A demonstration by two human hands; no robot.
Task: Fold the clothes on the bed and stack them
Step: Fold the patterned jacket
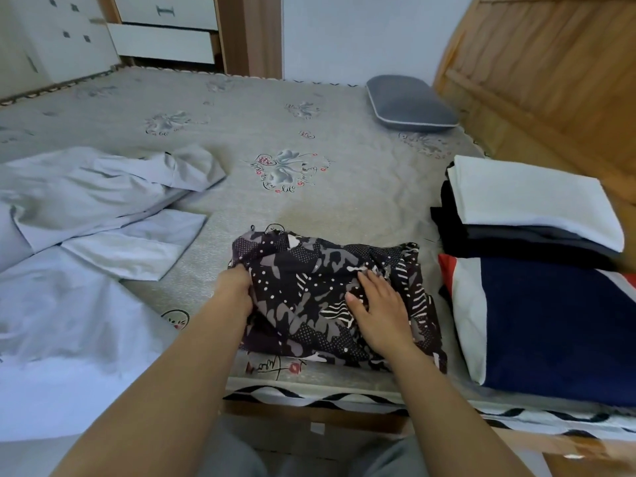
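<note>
Clothes for this job lie on the bed; the one in hand is a dark print top, already folded to a rough rectangle at the near edge, middle of the bed. The left hand grips its left edge, fingers curled into the cloth. The right hand lies flat on top with fingers straight, pressing the fold down.

The print top looks thin, soft and limp, probably light and a bit slippery, so it would likely sag and come unfolded if lifted by one corner. Best taken under both short sides, or with one palm beneath and one on top.

Just beside it, toward the right edge, sits the stack: a white piece over dark ones, square-edged and flat. Nearer the right corner lies a navy piece with white and red bands, thicker-looking. Pale grey garments sprawl unfolded along the left side, creased and matte.
</note>
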